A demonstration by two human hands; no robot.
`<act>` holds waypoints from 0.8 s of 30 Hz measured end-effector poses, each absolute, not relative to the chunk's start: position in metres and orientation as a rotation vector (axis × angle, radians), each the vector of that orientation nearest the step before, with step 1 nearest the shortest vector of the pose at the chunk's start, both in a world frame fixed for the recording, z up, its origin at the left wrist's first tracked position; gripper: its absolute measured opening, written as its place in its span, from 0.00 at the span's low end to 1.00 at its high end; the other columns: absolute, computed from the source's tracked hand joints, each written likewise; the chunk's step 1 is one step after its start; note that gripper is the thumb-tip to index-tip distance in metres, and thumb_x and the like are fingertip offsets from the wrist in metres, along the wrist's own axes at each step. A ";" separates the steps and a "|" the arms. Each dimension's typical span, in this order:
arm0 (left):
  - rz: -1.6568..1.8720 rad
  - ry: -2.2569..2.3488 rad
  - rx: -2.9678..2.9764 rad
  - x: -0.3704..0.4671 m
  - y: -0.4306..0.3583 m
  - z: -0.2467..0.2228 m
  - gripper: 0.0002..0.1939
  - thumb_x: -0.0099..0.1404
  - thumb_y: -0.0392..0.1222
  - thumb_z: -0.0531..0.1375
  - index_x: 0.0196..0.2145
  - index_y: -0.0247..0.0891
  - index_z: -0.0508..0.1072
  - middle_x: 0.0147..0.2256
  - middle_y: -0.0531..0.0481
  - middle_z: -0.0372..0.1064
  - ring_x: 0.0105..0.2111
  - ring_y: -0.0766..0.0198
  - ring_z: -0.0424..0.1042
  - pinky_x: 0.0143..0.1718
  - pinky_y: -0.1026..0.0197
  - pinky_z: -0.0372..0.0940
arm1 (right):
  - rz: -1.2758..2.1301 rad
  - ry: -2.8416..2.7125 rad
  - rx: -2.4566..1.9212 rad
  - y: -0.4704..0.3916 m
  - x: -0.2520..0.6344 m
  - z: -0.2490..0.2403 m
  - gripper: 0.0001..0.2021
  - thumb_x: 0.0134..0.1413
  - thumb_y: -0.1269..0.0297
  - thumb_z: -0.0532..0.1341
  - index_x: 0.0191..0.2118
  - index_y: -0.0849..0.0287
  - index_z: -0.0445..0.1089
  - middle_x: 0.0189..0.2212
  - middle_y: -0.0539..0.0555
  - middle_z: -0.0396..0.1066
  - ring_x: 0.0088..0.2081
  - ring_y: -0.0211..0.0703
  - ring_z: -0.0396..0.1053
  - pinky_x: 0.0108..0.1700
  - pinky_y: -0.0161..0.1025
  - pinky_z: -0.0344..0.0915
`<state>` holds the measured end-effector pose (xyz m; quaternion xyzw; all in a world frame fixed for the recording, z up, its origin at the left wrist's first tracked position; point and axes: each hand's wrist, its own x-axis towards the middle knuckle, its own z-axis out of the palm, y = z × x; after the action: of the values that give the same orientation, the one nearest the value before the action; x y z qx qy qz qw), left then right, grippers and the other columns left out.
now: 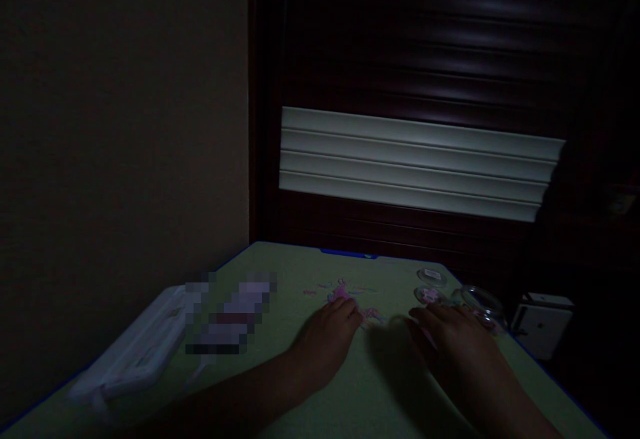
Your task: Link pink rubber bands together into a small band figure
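On the left of the bench (295, 262) lies a long white case (140, 342), and next to it is a thing blurred into squares (230, 319). Near the middle, the left hand (327, 336) reaches over a small, bright pink thing (341, 292). The pink thing is bumpy and lies flat on the bench, right at the fingertips. I cannot tell if the fingers pinch it. Thin pink and pale blue bits (371, 317) are spread around it. Farther right, the right hand (463, 346) has bent fingers, and I cannot tell if it holds anything. Just past it are a round clear lid (432, 276), a little round dish (429, 296) with something pink in it, and a clear jar (483, 300). The bench top is pale green with a blue edge. The room is very dark. A plain brown wall (125, 126) is on the left, dark red-brown slats (425, 59) with a pale striped band (420, 162) are behind, and a white box (543, 326) sits past the right edge.
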<state>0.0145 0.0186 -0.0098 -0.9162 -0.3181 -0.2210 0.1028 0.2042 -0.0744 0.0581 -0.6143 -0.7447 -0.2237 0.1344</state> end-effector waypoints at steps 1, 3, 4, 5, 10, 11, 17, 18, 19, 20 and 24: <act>-0.622 -0.903 -2.682 0.017 0.019 -0.010 0.09 0.62 0.28 0.51 0.39 0.36 0.66 0.39 0.48 0.63 0.41 0.60 0.62 0.44 0.55 0.60 | -0.642 -2.157 -1.778 -0.075 0.204 0.057 0.10 0.56 0.70 0.53 0.34 0.55 0.72 0.30 0.52 0.73 0.34 0.46 0.71 0.37 0.43 0.58; -0.560 -0.820 -2.639 0.022 0.018 -0.012 0.09 0.60 0.28 0.54 0.38 0.35 0.66 0.40 0.46 0.62 0.43 0.58 0.61 0.45 0.53 0.59 | -0.656 -2.141 -1.769 -0.074 0.204 0.055 0.10 0.56 0.70 0.54 0.33 0.55 0.72 0.29 0.52 0.73 0.34 0.46 0.70 0.36 0.42 0.57; -0.532 -0.785 -2.619 0.024 0.017 -0.012 0.08 0.59 0.29 0.55 0.38 0.35 0.66 0.40 0.46 0.63 0.43 0.57 0.61 0.44 0.53 0.59 | -0.667 -2.134 -1.761 -0.073 0.204 0.054 0.09 0.56 0.70 0.54 0.32 0.55 0.72 0.29 0.52 0.73 0.33 0.46 0.70 0.36 0.42 0.57; -0.508 -0.758 -2.602 0.026 0.017 -0.012 0.07 0.59 0.29 0.55 0.37 0.34 0.66 0.40 0.46 0.63 0.42 0.56 0.61 0.44 0.52 0.59 | -0.678 -2.127 -1.750 -0.072 0.204 0.053 0.09 0.55 0.70 0.54 0.32 0.55 0.72 0.29 0.51 0.72 0.33 0.46 0.70 0.35 0.42 0.56; -0.455 -0.737 -2.546 0.029 0.015 -0.012 0.05 0.58 0.31 0.57 0.34 0.33 0.67 0.38 0.47 0.63 0.41 0.56 0.62 0.43 0.53 0.60 | -0.690 -2.139 -1.718 -0.069 0.205 0.050 0.08 0.54 0.69 0.55 0.30 0.55 0.71 0.26 0.51 0.72 0.30 0.45 0.70 0.34 0.41 0.55; -0.447 -0.730 -2.547 0.029 0.015 -0.011 0.04 0.58 0.31 0.57 0.34 0.33 0.67 0.37 0.47 0.63 0.41 0.56 0.62 0.43 0.53 0.60 | -0.681 -2.146 -1.722 -0.069 0.205 0.050 0.08 0.55 0.70 0.55 0.30 0.56 0.71 0.26 0.51 0.72 0.30 0.45 0.70 0.34 0.41 0.55; -0.419 -0.695 -2.550 0.029 0.013 -0.009 0.03 0.58 0.31 0.57 0.32 0.34 0.67 0.36 0.46 0.64 0.40 0.56 0.62 0.43 0.53 0.60 | -0.630 -2.152 -1.748 -0.072 0.204 0.053 0.09 0.56 0.69 0.54 0.31 0.55 0.71 0.28 0.51 0.72 0.32 0.46 0.69 0.35 0.41 0.56; -0.421 -0.701 -2.556 0.029 0.013 -0.009 0.04 0.58 0.31 0.57 0.32 0.34 0.66 0.36 0.46 0.64 0.41 0.56 0.62 0.43 0.53 0.60 | -0.623 -2.155 -1.752 -0.072 0.204 0.053 0.09 0.56 0.69 0.53 0.30 0.55 0.71 0.28 0.51 0.72 0.32 0.46 0.69 0.35 0.41 0.56; -0.424 -0.707 -2.562 0.029 0.012 -0.009 0.04 0.58 0.31 0.57 0.33 0.34 0.66 0.36 0.46 0.64 0.41 0.56 0.62 0.43 0.53 0.60 | -0.617 -2.158 -1.761 -0.072 0.203 0.053 0.10 0.56 0.69 0.53 0.30 0.55 0.71 0.28 0.51 0.72 0.32 0.46 0.69 0.35 0.42 0.56; -0.428 -0.712 -2.566 0.029 0.012 -0.009 0.05 0.58 0.31 0.57 0.34 0.34 0.66 0.37 0.46 0.64 0.41 0.56 0.62 0.43 0.53 0.60 | -0.610 -2.161 -1.772 -0.072 0.203 0.053 0.10 0.56 0.69 0.53 0.30 0.55 0.71 0.28 0.51 0.72 0.32 0.46 0.69 0.35 0.42 0.56; -0.426 -0.731 -2.574 0.028 0.011 -0.008 0.07 0.58 0.28 0.55 0.36 0.33 0.66 0.38 0.45 0.65 0.42 0.55 0.63 0.44 0.51 0.61 | -0.583 -2.170 -1.793 -0.072 0.203 0.053 0.09 0.57 0.69 0.53 0.31 0.56 0.71 0.29 0.52 0.72 0.33 0.46 0.69 0.37 0.42 0.56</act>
<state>0.0282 0.0113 -0.0079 -0.9280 -0.2635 -0.1534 0.2142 0.2029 -0.0725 0.0529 -0.6183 -0.7482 -0.2009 0.1329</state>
